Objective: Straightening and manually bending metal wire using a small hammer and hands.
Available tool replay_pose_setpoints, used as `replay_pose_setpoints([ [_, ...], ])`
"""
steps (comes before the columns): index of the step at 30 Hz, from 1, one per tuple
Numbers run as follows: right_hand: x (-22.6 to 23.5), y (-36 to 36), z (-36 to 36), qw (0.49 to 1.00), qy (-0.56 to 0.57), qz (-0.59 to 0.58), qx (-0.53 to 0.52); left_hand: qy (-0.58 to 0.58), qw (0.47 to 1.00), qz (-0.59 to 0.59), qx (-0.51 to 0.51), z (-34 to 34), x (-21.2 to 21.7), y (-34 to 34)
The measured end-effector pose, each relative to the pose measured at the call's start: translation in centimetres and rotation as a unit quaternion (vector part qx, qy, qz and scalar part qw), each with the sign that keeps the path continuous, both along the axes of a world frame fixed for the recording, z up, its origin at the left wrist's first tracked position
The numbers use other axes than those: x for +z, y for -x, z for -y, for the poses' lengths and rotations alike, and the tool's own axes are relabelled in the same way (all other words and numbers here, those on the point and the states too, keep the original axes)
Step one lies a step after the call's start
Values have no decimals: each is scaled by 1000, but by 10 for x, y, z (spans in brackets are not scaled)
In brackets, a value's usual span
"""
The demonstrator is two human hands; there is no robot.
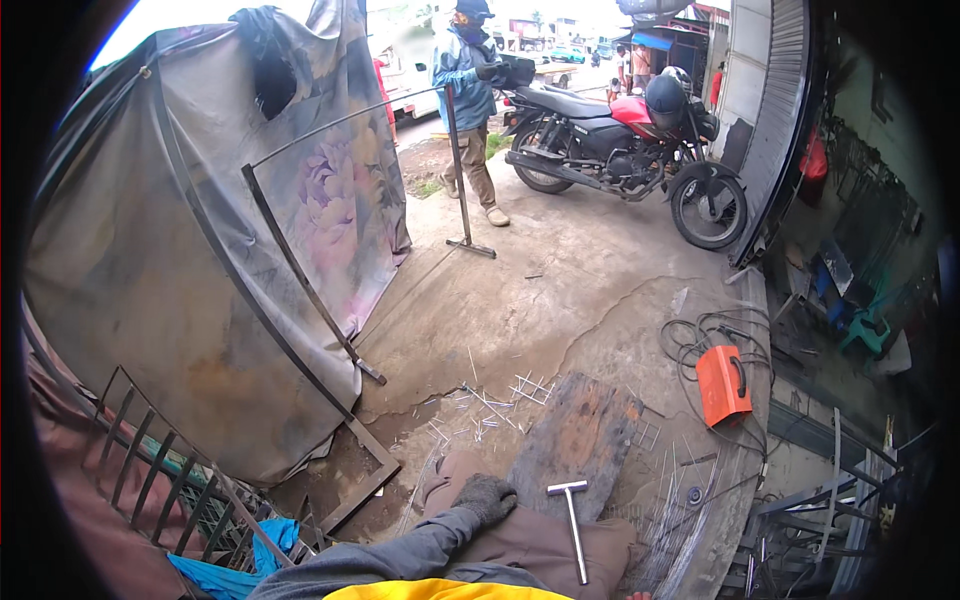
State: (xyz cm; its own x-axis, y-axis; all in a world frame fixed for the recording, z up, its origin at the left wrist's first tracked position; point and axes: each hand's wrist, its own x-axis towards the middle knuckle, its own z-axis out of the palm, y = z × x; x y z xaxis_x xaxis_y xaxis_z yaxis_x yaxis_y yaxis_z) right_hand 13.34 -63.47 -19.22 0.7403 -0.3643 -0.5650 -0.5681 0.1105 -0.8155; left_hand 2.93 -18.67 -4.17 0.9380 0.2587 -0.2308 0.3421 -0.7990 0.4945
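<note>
My left hand (487,499), in a dark grey glove, rests on my brown-trousered left knee and holds nothing that I can see. Its fingers lie loosely over the cloth. Of my right hand (638,596) only a bit of skin shows at the lower edge; its fingers are hidden. A T-shaped metal piece (575,535) lies across my right leg, its crossbar toward the wooden board. That worn board (575,435) lies on the ground just beyond my knees. Several thin metal rods (487,405) are scattered left of it, some crossed into a small grid (532,388).
An orange welding machine (722,385) with coiled cables stands right. A metal frame (465,243) and hung cloth (230,230) stand left, near a barred railing (165,465). A person (468,95) stands beyond, beside a red motorcycle (630,135). Metal bars (830,510) lie lower right.
</note>
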Motion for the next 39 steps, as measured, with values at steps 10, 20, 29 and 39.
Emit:
replay_pose_setpoints([
  [10,187,17,-161,791,200,77,573,-7,1000,0,23,13,-3,10],
  [20,129,21,-166,706,437,143,538,-11,997,50,49,0,-18,-3],
  [29,159,2,-205,852,234,120,452,3,998,51,41,5,-17,19],
  [39,80,-14,-208,788,334,104,506,8,1000,5,19,3,-11,15],
])
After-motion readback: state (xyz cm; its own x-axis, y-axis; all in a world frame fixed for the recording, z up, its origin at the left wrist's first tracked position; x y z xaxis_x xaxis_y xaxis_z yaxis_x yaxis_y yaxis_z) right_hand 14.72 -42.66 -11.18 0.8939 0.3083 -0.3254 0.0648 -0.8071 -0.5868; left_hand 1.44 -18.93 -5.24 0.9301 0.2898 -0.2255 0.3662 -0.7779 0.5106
